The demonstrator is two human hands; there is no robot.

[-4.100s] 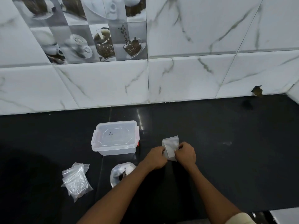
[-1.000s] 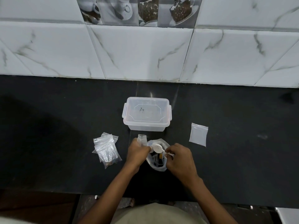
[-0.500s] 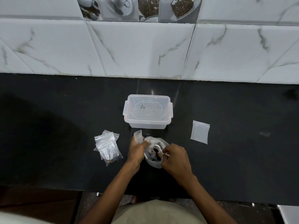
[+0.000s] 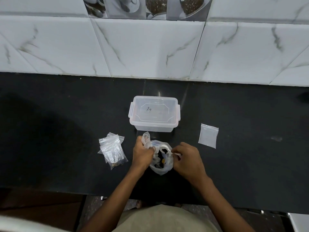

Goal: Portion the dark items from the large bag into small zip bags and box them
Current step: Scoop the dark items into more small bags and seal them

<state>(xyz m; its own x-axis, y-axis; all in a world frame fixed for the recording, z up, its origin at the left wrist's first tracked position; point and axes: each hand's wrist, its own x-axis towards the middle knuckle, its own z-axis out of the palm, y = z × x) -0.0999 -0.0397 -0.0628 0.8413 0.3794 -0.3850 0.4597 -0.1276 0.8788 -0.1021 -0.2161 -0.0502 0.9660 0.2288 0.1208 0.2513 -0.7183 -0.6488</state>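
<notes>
Hands are seen close together over the large bag point(image 4: 161, 169), which sits on the black surface point(image 4: 234, 164) near its front edge. A small zip bag point(image 4: 145, 139) is gripped in the curled fingers of the left hand point(image 4: 142, 156), its open mouth standing upright just above the fist. A white spoon point(image 4: 164, 147) is pinched by its handle between the thumb and fingers of the right hand point(image 4: 187, 160), with the bowl held over the mouth of the large bag. Dark items point(image 4: 160, 156) are visible inside that bag, with one small yellowish piece among them. Just behind the hands, a clear plastic box point(image 4: 154, 113) with its lid on is placed, a mark being visible on the lid. To the left, a pile of small zip bags point(image 4: 112, 150) is laid flat, with something dark at the lower end of one. To the right, well apart from the hands, a single zip bag point(image 4: 208, 135) lies flat. Marbled wall tiles point(image 4: 150, 47) are seen behind the surface.
</notes>
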